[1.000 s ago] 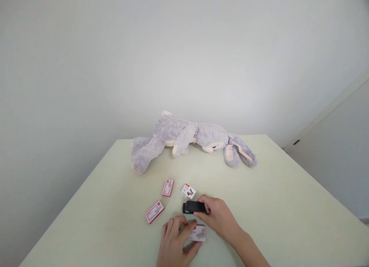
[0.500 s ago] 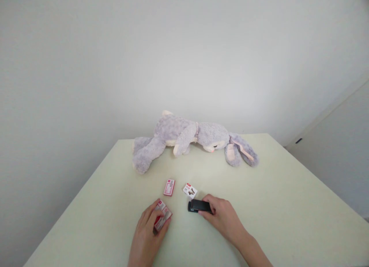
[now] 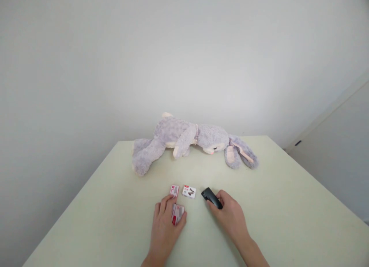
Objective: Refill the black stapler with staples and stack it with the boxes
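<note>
While the right hand [image 3: 232, 213] pinches the lower-right end of a black stapler [image 3: 211, 198] between thumb and fingers, the stapler's long axis slants from upper left to lower right, its free end pointing away from the wrist and toward the middle of the frame. It sits just right of centre in the lower half, so the right hand is the nearer, and the left hand [image 3: 164, 223] lies well apart at the lower left. That left hand arches over the pink-and-white cartons, its thumb and fingers closed about the near carton [image 3: 179, 211], fingertips at the lower end of the far carton [image 3: 174, 190]; whether another is hidden beneath the palm, I cannot tell. Between the far carton and the stapler, touching neither, rests a small white box [image 3: 189, 191] with a red label. Beneath everything spreads a pale green table [image 3: 115, 209]; along its back edge, mid-frame, a lilac plush rabbit [image 3: 175, 130] lies on its side, ears toward the right, before a plain grey-white wall [image 3: 184, 55].
</note>
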Demonstrator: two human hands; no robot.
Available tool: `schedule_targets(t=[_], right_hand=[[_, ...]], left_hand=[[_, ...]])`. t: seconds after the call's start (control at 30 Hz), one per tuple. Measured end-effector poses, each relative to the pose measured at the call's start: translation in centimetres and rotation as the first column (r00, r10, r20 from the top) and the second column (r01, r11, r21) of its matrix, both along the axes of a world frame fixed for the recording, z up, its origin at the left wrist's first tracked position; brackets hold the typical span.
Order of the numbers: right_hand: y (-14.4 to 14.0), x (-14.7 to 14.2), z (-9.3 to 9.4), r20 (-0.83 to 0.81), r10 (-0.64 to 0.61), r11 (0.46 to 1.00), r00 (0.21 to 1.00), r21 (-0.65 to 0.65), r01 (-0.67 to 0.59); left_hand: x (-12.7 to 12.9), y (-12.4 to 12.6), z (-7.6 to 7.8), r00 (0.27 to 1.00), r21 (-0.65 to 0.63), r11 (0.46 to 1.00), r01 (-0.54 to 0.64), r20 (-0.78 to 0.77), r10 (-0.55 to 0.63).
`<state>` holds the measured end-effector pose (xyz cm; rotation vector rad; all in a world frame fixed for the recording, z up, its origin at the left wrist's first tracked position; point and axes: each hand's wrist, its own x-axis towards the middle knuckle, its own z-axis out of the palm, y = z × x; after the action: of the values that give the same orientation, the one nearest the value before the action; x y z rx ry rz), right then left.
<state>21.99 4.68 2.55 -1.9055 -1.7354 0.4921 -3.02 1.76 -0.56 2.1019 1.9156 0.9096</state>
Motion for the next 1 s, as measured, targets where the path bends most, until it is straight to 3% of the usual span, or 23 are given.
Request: schedule_targets(t=[0.17,0.27,0.4,0.63,1.0], right_hand=[[3.5,-1.9,-0.5,-0.081,0.043,0.998,0.996,0.046,-0.04],[3.9,-3.3,-0.3,-0.107,0.097,0.994,0.99,0.058,-0.091],[1.8,-3.9,-0.2,-0.127,0.135,0.991,0.983,0.041,-0.13],[-3.3,-3.8,-1.2,-0.326,0.107,0.988,0.939,-0.071,-0.137],[-2.2,-3.4,-0.2,-0.314,0.142,0.984,0.939,-0.06,-0.169]], left_hand=[[2.9,-1.9,0.0,0.998,-0.004,0.998,-0.061,0.013,0.061],[3.6,-2.3,0.0,0.994,-0.02,0.994,-0.103,0.022,0.104],[3.7,-1.7,-0.1,0.994,-0.02,0.994,-0.11,0.027,0.11],[3.3,-1.3,-0.2,0.996,0.015,0.996,-0.092,0.01,0.092],[3.4,-4.2,-1.1,0.99,0.018,0.99,-0.141,-0.009,0.141]])
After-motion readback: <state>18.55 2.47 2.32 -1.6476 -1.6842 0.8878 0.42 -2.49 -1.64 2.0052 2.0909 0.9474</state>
